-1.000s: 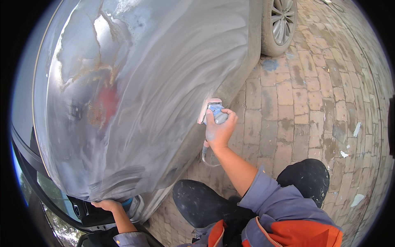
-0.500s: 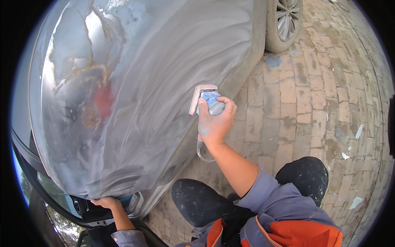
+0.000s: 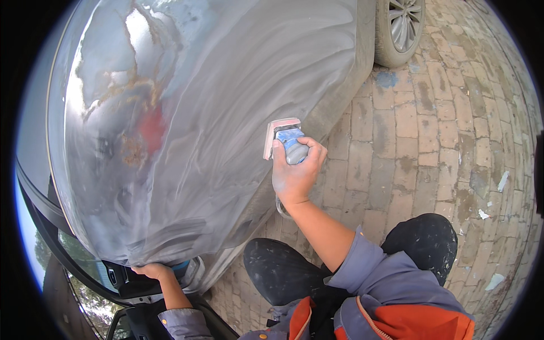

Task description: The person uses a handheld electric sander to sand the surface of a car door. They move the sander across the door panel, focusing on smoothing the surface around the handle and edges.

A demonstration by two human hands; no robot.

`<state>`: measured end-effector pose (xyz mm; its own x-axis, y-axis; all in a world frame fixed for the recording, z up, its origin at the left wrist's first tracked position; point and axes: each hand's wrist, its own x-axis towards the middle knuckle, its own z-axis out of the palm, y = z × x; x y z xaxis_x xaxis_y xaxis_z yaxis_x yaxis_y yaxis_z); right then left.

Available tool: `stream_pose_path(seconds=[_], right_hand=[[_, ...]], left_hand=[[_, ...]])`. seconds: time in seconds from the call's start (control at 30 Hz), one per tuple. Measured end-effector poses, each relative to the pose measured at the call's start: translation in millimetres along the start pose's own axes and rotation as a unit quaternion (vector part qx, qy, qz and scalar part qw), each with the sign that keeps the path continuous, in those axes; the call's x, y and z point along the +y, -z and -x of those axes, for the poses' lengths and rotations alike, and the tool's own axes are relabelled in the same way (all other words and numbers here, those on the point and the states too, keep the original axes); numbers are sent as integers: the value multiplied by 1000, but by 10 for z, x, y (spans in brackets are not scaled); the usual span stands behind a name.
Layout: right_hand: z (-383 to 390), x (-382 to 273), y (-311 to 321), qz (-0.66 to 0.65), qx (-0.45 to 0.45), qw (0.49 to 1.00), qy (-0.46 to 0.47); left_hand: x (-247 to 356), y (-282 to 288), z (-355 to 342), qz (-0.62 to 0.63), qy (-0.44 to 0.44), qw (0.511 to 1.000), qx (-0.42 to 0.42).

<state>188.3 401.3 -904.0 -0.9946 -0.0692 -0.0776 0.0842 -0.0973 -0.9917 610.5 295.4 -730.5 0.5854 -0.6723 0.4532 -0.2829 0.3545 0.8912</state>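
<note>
My right hand (image 3: pixel 297 175) grips a blue and grey power sander (image 3: pixel 292 145), thumb on one side and fingers curled over the other. The sander's pinkish pad lies against the lower part of a grey car door (image 3: pixel 226 107), and its cord loops down below my wrist. At the door's near edge, my left hand (image 3: pixel 153 271) is hooked round the rim, its fingertips partly hidden. Swirling dull marks cover the panel. On the upper part are a red patch (image 3: pixel 151 131), a brownish rough spot and shiny bare streaks.
A car wheel (image 3: pixel 401 28) stands at the far right beyond the panel. Brick paving (image 3: pixel 419 147) with scattered white flakes (image 3: pixel 503 181) runs along the right. My bent knees (image 3: pixel 422 246) are close to the car. The open door gap and dark interior (image 3: pixel 133 289) lie at lower left.
The whole view has shifted slightly, with the car appearing a little further right. Both hands keep their holds; the sander stays at about the same low area of the door.
</note>
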Motion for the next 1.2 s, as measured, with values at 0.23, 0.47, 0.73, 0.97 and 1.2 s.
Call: stream_pose_path(seconds=[0.23,0.47,0.73,0.97,1.2], right_hand=[[256,-245,56,-38,-52,992,111],[-585,-202,56,10,-15,1000,-3],[-657,-311,163,26,-54,996,-71],[-1226,-70,214,17,-25,997,-74],[-2097,302,339,-12,22,988,-150]], left_hand=[[86,-58,80,16,20,1000,8],[70,-56,90,25,25,999,5],[39,-18,-15,5,43,999,18],[-145,109,-304,-4,32,999,21],[-139,111,-311,-10,50,998,25]])
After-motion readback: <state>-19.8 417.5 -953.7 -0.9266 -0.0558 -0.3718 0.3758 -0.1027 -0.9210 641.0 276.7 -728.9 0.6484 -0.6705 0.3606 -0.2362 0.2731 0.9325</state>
